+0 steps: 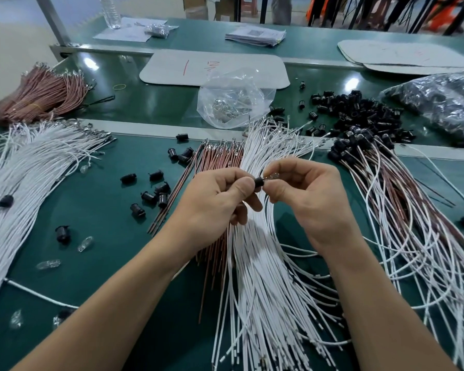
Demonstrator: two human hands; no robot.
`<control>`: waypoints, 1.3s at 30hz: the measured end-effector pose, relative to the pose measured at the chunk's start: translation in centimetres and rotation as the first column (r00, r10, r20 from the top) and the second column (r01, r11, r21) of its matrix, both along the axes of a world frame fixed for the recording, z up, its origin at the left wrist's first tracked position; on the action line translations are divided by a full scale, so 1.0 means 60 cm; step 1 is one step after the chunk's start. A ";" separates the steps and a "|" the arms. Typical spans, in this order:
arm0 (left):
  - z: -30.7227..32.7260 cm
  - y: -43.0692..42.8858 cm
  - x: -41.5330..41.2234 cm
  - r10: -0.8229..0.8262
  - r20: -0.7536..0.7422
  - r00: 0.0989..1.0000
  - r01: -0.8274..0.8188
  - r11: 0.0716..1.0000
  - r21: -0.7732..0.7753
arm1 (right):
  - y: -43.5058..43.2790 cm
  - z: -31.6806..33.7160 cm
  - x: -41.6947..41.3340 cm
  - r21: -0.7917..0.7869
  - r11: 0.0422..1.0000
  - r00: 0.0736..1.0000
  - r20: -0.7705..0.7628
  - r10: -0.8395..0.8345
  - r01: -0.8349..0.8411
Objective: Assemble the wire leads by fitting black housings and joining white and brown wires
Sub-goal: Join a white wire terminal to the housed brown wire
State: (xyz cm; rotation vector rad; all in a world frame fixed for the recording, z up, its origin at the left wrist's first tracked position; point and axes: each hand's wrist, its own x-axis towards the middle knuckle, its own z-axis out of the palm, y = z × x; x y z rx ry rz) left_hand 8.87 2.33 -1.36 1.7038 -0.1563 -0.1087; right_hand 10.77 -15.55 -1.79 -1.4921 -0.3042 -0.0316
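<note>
Above the white wires (255, 263) on the tabletop (105, 236), the left hand (220, 199) pinches a black housing (258, 181) while the right hand (306, 199) pinches a small shiny piece (270, 175) at its mouth, so fitting seems underway, and the next move likely calls for a straight, firm push.

The table mat (105, 250) is dark green. The white wires (260, 290) fan out plain white, and the brown wires (220, 159) beside them are reddish brown with silver tips. The loose housings (359, 111) are glossy black, as is the held housing (258, 181). Its bulb (270, 175) is clear. The board (172, 68) is white with red marks, and the rubber band (119, 87) is yellow.
</note>
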 end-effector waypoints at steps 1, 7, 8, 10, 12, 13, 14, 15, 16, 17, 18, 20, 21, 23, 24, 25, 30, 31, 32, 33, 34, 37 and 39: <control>0.001 0.000 0.000 -0.010 -0.008 1.000 0.010 1.000 -0.010 | -0.001 0.001 -0.001 0.002 1.000 1.000 0.002 -0.002 0.002; -0.003 -0.001 0.002 0.054 -0.016 0.998 -0.054 0.998 -0.030 | -0.003 0.005 -0.004 0.029 0.999 0.999 -0.023 0.026 -0.026; -0.002 0.000 0.002 0.072 -0.015 0.997 -0.072 0.997 -0.031 | -0.002 0.004 -0.004 0.026 0.999 0.999 -0.026 0.025 -0.024; -0.003 0.003 0.002 0.083 -0.021 0.996 -0.083 0.996 -0.040 | 0.001 0.003 -0.005 0.024 1.000 0.999 -0.031 0.011 -0.010; -0.003 0.007 0.003 0.082 -0.043 0.996 -0.084 0.994 -0.065 | 0.002 0.001 -0.005 0.028 1.000 0.999 -0.036 -0.002 0.003; -0.003 0.009 0.003 0.080 -0.049 0.996 -0.083 0.994 -0.075 | 0.003 0.000 -0.005 0.030 1.000 0.999 -0.034 -0.004 0.005; -0.003 0.010 0.003 0.075 -0.047 0.996 -0.078 0.994 -0.078 | 0.004 0.000 -0.006 0.030 1.000 0.999 -0.031 -0.008 0.009; -0.003 0.010 0.004 0.063 -0.043 0.997 -0.066 0.995 -0.077 | 0.004 -0.001 -0.006 0.027 0.999 0.999 -0.028 -0.019 0.020; -0.002 0.011 0.006 0.043 -0.041 0.998 -0.046 0.997 -0.069 | 0.004 -0.001 -0.005 0.020 0.999 0.999 -0.022 -0.036 0.036; -0.001 0.012 0.008 0.015 -0.045 0.999 -0.018 0.998 -0.056 | 0.003 -0.001 -0.004 0.009 0.999 0.999 -0.017 -0.051 0.051; 0.000 0.014 0.010 -0.018 -0.053 0.998 0.016 0.999 -0.037 | 0.002 -0.001 -0.004 -0.006 0.998 0.998 -0.014 -0.060 0.060; 0.000 0.019 0.013 -0.072 -0.081 0.994 0.072 0.997 -0.004 | 0.001 -0.002 -0.004 -0.055 0.997 0.998 -0.007 -0.062 0.061; -0.001 0.022 0.013 -0.079 -0.089 0.993 0.081 0.997 0.016 | 0.001 -0.003 -0.005 -0.083 0.995 0.999 -0.004 -0.052 0.051; -0.003 0.026 0.013 -0.064 -0.093 0.994 0.068 0.997 0.042 | 0.001 -0.001 -0.007 -0.092 0.996 1.000 -0.027 0.004 -0.007; -0.003 0.027 0.013 -0.051 -0.098 0.994 0.054 0.998 0.030 | 0.000 0.000 -0.008 -0.060 0.997 0.997 -0.064 0.044 -0.048; -0.003 0.028 0.012 -0.043 -0.109 0.993 0.044 0.999 -0.001 | -0.001 0.002 -0.009 -0.006 0.996 0.989 -0.118 0.086 -0.087; 0.009 0.032 0.007 -0.109 -0.158 0.981 0.089 0.988 -0.129 | -0.005 0.005 -0.008 0.305 0.925 0.884 -0.336 0.326 -0.225; 0.010 0.030 0.005 -0.117 -0.167 0.979 0.093 0.985 -0.145 | -0.004 0.005 -0.010 0.350 0.907 0.858 -0.365 0.361 -0.232; 0.010 0.029 0.004 -0.118 -0.178 0.977 0.090 0.983 -0.158 | -0.003 0.006 -0.012 0.383 0.895 0.836 -0.393 0.383 -0.230; 0.011 0.028 0.002 -0.117 -0.187 0.975 0.085 0.982 -0.168 | -0.003 0.006 -0.013 0.399 0.890 0.823 -0.414 0.389 -0.220; 0.010 0.027 0.000 -0.114 -0.192 0.975 0.081 0.981 -0.174 | -0.003 0.007 -0.014 0.403 0.890 0.815 -0.427 0.391 -0.216; 0.005 0.022 -0.003 -0.072 -0.190 0.979 0.039 0.984 -0.175 | -0.002 0.005 -0.014 0.381 0.904 0.826 -0.433 0.361 -0.195; 0.002 0.016 -0.002 0.021 -0.118 0.993 -0.036 0.992 -0.124 | 0.005 0.002 -0.015 0.333 0.933 0.852 -0.441 0.282 -0.136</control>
